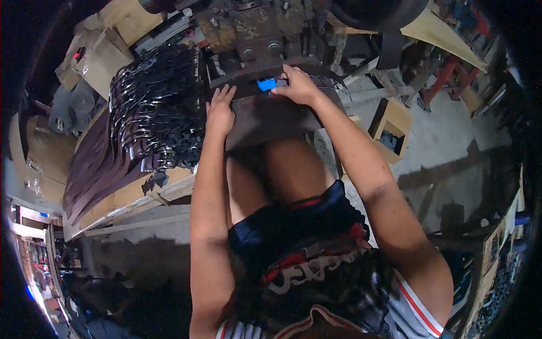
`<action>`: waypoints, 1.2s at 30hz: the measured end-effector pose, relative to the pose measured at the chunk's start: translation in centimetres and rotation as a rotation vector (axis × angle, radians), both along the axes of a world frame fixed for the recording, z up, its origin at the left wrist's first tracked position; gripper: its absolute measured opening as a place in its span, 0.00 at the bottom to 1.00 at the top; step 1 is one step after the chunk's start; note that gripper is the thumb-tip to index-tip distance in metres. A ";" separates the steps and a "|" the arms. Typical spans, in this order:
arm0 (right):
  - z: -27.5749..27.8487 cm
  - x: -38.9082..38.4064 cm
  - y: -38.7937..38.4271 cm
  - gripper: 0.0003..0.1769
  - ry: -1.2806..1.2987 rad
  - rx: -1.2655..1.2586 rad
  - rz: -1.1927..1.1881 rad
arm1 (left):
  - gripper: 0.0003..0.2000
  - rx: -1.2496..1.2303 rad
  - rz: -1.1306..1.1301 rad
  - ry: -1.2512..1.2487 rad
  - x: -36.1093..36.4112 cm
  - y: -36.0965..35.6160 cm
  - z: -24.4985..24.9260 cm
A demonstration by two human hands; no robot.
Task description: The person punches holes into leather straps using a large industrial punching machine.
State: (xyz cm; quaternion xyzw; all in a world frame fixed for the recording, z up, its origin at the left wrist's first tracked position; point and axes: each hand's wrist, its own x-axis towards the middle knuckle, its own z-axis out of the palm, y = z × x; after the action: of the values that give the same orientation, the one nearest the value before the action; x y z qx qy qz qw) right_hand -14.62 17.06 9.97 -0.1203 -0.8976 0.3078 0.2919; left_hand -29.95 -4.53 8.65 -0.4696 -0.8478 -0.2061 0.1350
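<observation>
Workshop, dim & cluttered, concrete floor (446,135) to the right. Person seated, seen from above, both arms stretched fwd to a rusty press machine (254,34).

Left hand (219,110): grip spread, palm down, fingers flat on the near-left corner of a dark sheet (271,116).

Right hand (299,85): lies on the sheet's far edge, fingers bent down beside a small blue block (266,85), fingertips touching it. Can't tell if this grip pinches anything or just presses.

Dark sheet lies across the machine's front ledge, above the person's knees, blue block at its far edge — right under the machine's body.

Left of the machine: big heap of dark belts (141,113) w/ metal buckles, fanned out on a wooden tabletop (130,195), strap ends hanging over the left side.

Right of the arms: open cardboard box (389,121) on the floor, small dark bits inside.
</observation>
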 end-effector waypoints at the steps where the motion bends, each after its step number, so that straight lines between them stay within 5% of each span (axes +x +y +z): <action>1: -0.2 0.0 0.0 0.34 0.003 -0.008 -0.002 | 0.29 0.005 -0.004 -0.003 -0.2 0.0 -0.2; 3: -0.3 -0.2 0.1 0.35 0.011 -0.015 -0.007 | 0.29 0.023 -0.010 -0.006 -0.5 0.1 -0.2; 6: -0.3 -0.4 0.5 0.50 -0.052 -0.034 0.036 | 0.28 0.047 -0.008 -0.012 -0.3 0.0 -0.1; 24: -0.7 -0.7 1.1 0.51 -0.079 -0.025 0.049 | 0.28 0.060 -0.010 0.005 -0.6 0.0 -0.3; 30: 1.0 0.6 0.8 0.49 -0.030 -0.354 0.118 | 0.27 0.125 0.048 0.057 -0.3 -0.3 -0.3; 36: 0.2 0.0 1.2 0.49 0.014 -0.384 0.179 | 0.26 0.127 0.028 0.097 -0.5 -0.2 -0.3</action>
State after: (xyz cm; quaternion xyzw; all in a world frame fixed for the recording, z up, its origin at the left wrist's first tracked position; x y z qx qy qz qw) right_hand -14.63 18.26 10.19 -0.0912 -0.8274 0.4989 0.2413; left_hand -30.48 -4.76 8.34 -0.4574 -0.8321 -0.2347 0.2082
